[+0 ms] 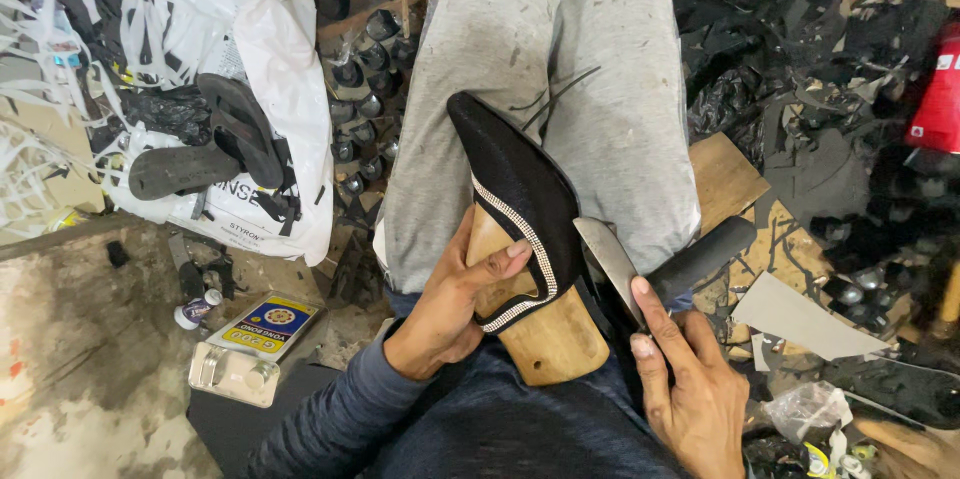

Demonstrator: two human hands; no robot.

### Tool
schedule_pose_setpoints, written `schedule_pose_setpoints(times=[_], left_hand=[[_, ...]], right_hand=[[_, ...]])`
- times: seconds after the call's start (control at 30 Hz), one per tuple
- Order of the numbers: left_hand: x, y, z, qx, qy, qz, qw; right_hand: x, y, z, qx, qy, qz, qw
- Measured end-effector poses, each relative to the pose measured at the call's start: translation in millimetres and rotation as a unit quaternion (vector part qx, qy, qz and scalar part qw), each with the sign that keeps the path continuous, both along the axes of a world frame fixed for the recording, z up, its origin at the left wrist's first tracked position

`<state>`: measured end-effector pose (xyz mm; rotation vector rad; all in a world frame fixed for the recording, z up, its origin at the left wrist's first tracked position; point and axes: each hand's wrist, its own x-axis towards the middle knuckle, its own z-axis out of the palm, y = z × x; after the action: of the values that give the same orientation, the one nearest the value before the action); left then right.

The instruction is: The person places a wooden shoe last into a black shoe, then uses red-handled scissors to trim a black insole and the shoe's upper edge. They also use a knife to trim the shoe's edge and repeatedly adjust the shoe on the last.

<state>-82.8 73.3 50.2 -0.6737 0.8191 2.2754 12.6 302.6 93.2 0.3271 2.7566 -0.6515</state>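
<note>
The left hand [455,304] grips the hard wooden shoe last [545,329] wearing a soft black upper [515,194] on the lap; the right hand [690,379] pinches a sharp knife [615,264].

Black pointed shoe upper [520,194] sits on the pale wooden last [545,334], across the lap. Left hand [450,304] on its left side; right hand [690,389] with broad steel knife [610,259] to its right. Flat dark sandals [210,144] on the white plastic sack [280,59], far left.
</note>
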Motion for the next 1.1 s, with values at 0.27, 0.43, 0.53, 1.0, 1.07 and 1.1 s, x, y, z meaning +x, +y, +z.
schedule_pose_setpoints(times=[0.27,0.43,0.53,1.0,1.07,1.1], left_hand=[[-2.1,1.1,3.3,-0.002,-0.004,-0.009,1.0],[-1.6,1.0,3.7,-0.019,-0.018,-0.014,1.0],[0.2,1.1,3.2,-0.013,-0.024,-0.004,1.0],[2.2,3.7,-0.2,-0.02,-0.021,-0.011,1.0],[2.0,4.2,-0.1,-0.022,-0.026,-0.014,0.999],[0.9,4.3,-0.7,-0.024,-0.025,-0.014,0.999]], right_hand=[[0.1,-1.1,-3.7,-0.003,0.024,0.008,1.0],[1.3,-0.3,-5.3,-0.01,-0.008,-0.01,1.0],[3.0,1.4,-5.6,-0.024,0.004,0.001,1.0],[7.0,2.1,-3.1,0.009,0.013,0.008,1.0],[6.4,1.2,-0.5,0.014,-0.006,-0.001,1.0],[5.3,0.5,-0.1,0.021,-0.021,-0.01,0.999]])
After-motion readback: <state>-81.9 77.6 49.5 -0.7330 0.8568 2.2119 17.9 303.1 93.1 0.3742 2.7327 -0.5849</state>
